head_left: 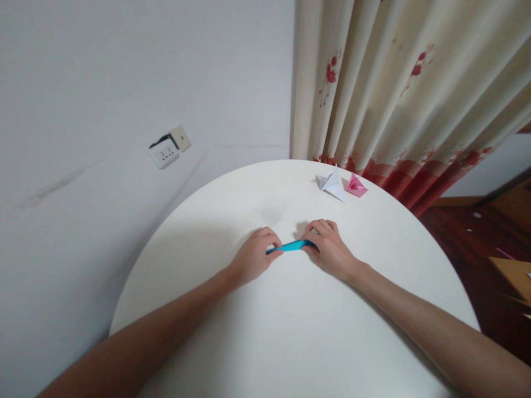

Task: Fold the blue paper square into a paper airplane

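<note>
We pinch a folded blue paper [293, 246] at its ends with our left hand [256, 252] and right hand [331, 250], well inside the edges of the round white table [290, 331]. Near its far right edge we see a white paper figure [331, 187] just beside a pink paper figure [356, 187].

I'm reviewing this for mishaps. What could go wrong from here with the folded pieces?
The left hand and right hand pinch opposite ends of the thin blue piece; a hard pull might crease or tear it. The white folded piece and pink folded piece sit near the far edge of the table, so a bump could send them off.
</note>
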`<state>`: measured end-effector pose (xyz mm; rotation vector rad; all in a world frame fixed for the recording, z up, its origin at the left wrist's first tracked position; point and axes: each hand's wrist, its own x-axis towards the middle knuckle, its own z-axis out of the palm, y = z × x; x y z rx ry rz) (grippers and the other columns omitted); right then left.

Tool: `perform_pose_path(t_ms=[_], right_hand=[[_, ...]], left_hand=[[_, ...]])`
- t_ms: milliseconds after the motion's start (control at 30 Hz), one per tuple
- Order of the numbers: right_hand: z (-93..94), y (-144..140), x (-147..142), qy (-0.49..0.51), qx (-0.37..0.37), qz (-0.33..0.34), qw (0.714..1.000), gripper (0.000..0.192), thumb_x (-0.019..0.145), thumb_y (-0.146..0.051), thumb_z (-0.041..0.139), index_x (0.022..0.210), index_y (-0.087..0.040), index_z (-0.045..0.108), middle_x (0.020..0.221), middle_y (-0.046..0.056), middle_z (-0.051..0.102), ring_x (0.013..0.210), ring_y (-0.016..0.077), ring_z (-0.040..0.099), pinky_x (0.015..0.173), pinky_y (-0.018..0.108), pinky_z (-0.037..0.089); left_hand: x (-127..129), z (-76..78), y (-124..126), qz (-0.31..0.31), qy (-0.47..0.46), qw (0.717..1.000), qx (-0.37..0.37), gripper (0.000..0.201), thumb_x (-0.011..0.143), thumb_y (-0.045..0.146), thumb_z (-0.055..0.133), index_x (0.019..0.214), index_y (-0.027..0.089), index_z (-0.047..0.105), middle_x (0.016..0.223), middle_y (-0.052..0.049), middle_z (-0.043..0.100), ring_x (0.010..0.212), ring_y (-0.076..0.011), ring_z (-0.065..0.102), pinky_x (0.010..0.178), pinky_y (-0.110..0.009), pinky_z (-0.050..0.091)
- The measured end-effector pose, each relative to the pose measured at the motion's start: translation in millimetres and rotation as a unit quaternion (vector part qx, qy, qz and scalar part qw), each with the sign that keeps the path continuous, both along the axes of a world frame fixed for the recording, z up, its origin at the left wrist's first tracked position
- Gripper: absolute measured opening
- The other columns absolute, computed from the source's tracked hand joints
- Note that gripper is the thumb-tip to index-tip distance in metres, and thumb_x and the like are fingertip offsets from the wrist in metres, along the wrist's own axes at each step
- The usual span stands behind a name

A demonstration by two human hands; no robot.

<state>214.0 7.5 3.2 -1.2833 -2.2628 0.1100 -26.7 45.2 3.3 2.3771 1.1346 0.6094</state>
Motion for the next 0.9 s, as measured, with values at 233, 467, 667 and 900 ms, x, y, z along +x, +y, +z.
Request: perform_pose_path(t_ms=[233, 467, 667, 900], right_hand=[[1.6, -2.5, -3.5, -0.007, 0.047, 0.047, 0.998, 0.013, 0.097, -0.018, 0.06, 0.098, -0.021, 0.073, 0.106, 0.008, 0.072, 0.104, 0.0235, 0.06, 0.096, 0.042, 0.036], [5.3, -0.2, 4.2, 0.081, 0.148, -0.082, 0.982, 0.03, 0.095, -0.032, 0.066, 0.124, -0.024, 0.065, 0.13, 0.014, 0.063, 0.124, 0.0311, 0.053, 0.106, 0.053, 0.033], [2.5, 6.9, 15.4, 0.396, -0.05, -0.131, 0.908, 0.055, 0.078, -0.058, 0.076, 0.115, -0.019, 0.067, 0.107, 0.01, 0.069, 0.09, 0.0254, 0.063, 0.075, 0.039, 0.052], [-0.4, -6.0, -9.7, 0.486, -0.262, -0.021, 0.834, 0.044, 0.074, -0.057, 0.079, 0.061, -0.019, 0.061, 0.047, -0.005, 0.047, 0.045, 0.0088, 0.035, 0.044, 0.025, 0.028]], left_hand=[[5.6, -0.2, -5.4, -0.014, -0.018, 1.0, 0.0, 0.027, 0.085, 0.013, 0.072, 0.11, 0.022, 0.071, 0.101, -0.003, 0.072, 0.093, -0.0194, 0.064, 0.085, -0.029, 0.048], [6.1, 4.1, -5.3, -0.003, -0.09, 0.996, -0.003, 0.015, 0.094, 0.022, 0.064, 0.093, 0.02, 0.078, 0.082, -0.002, 0.071, 0.074, -0.0148, 0.063, 0.07, -0.025, 0.045], [9.9, 18.3, -10.4, 0.053, -0.153, 0.987, -0.009, 0.017, 0.09, 0.021, 0.062, 0.085, 0.018, 0.078, 0.072, -0.001, 0.067, 0.065, -0.0129, 0.058, 0.059, -0.023, 0.038], [12.7, 15.4, -14.4, 0.036, -0.168, 0.974, -0.15, 0.028, 0.091, 0.032, 0.057, 0.085, 0.015, 0.078, 0.059, 0.0, 0.059, 0.054, -0.0111, 0.049, 0.053, -0.022, 0.033]])
